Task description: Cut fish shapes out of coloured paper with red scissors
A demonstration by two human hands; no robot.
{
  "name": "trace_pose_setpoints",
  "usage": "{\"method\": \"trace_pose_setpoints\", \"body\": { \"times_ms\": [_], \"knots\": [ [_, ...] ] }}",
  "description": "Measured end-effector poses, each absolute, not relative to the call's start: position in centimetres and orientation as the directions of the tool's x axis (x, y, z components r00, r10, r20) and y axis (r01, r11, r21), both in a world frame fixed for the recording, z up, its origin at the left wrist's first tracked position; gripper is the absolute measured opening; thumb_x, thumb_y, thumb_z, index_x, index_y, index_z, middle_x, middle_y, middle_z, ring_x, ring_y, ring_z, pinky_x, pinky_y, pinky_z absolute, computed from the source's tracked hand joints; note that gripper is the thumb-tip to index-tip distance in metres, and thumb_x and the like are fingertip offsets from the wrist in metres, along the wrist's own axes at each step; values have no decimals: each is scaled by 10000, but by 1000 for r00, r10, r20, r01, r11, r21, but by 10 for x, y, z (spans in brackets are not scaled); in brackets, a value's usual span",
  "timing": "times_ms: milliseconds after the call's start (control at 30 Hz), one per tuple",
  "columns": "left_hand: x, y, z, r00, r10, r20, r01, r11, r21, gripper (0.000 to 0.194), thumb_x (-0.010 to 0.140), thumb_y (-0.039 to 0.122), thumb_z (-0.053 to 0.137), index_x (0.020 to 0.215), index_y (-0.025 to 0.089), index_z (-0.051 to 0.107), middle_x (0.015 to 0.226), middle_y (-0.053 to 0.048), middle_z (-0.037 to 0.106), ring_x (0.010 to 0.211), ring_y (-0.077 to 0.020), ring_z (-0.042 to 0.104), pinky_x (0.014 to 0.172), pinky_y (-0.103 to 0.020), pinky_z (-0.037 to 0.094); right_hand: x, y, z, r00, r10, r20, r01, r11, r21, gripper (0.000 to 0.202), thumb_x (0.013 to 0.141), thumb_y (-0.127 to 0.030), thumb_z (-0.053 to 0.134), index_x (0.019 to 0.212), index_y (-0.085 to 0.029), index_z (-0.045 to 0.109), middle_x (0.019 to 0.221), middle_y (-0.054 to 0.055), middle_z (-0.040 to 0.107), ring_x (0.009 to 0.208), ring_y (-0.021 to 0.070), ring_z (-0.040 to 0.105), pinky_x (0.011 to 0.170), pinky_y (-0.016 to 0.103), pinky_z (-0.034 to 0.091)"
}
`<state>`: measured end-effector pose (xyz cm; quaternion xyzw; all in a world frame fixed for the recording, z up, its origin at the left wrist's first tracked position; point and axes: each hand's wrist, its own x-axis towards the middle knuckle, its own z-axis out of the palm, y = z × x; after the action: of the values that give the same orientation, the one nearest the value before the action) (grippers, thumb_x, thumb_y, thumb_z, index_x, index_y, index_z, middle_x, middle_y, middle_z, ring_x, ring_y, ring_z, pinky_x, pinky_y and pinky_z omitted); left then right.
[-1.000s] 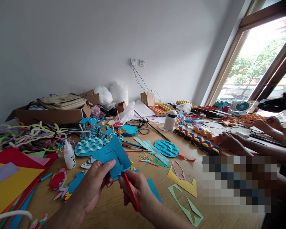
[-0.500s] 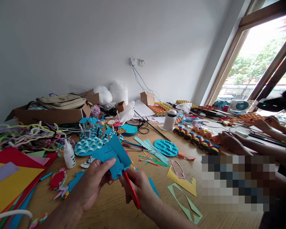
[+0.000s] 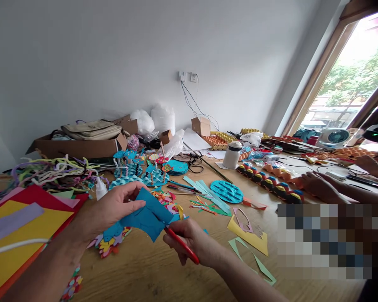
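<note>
My left hand (image 3: 119,204) pinches a sheet of blue paper (image 3: 146,218) along its upper left edge, thumb on top. My right hand (image 3: 195,241) is wrapped round the red handle of a pair of scissors (image 3: 185,247). The scissors meet the paper's right side; their blades are mostly hidden, so I cannot tell how far apart they are. Under and behind the sheet lie many small coloured paper cut-outs (image 3: 108,247). A white glue bottle (image 3: 101,189) stands just behind my left hand.
Coloured paper sheets (image 3: 22,243) and pipe cleaners (image 3: 50,172) lie left. Paper offcuts (image 3: 247,237), a round blue textured disc (image 3: 227,192) and a white canister (image 3: 232,155) are to the right. A co-worker's hands (image 3: 321,186) touch painted egg-tray strips (image 3: 271,182).
The blue paper has been turned over or round, so the fish outline drawn on it no longer shows. My left hand moved up and left on it. The view has shifted slightly left.
</note>
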<state>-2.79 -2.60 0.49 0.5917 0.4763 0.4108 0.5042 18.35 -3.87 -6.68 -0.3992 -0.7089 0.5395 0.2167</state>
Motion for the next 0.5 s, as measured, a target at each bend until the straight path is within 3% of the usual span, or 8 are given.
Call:
{"method": "trace_pose_setpoints", "body": {
  "times_ms": [167,267,500],
  "knots": [
    [-26,-28,-1,247,965,-86,-44,99,994,387,671,227,703,1010,279,524,715,37,629,578,-148,614,529,-251,486,186,-39,-64,-646,755,-114,230,51,-972,428,743,-560,526,614,-162,435,489,-65,413,361,46,447,337,135,309],
    [-21,-26,-8,269,957,-104,-184,157,970,325,675,199,705,936,256,522,728,30,635,600,-143,625,559,-268,509,186,-39,-66,-670,734,-109,167,6,-986,479,714,-628,514,653,-155,473,456,-47,462,370,64,451,344,150,284],
    [-5,-28,-15,152,981,-124,-339,169,926,344,608,170,751,862,224,525,721,36,653,573,-133,634,552,-258,523,181,-41,-71,-659,750,50,-63,12,-998,408,717,-552,561,661,-159,462,495,-41,478,444,81,476,460,195,368]
  ]
}}
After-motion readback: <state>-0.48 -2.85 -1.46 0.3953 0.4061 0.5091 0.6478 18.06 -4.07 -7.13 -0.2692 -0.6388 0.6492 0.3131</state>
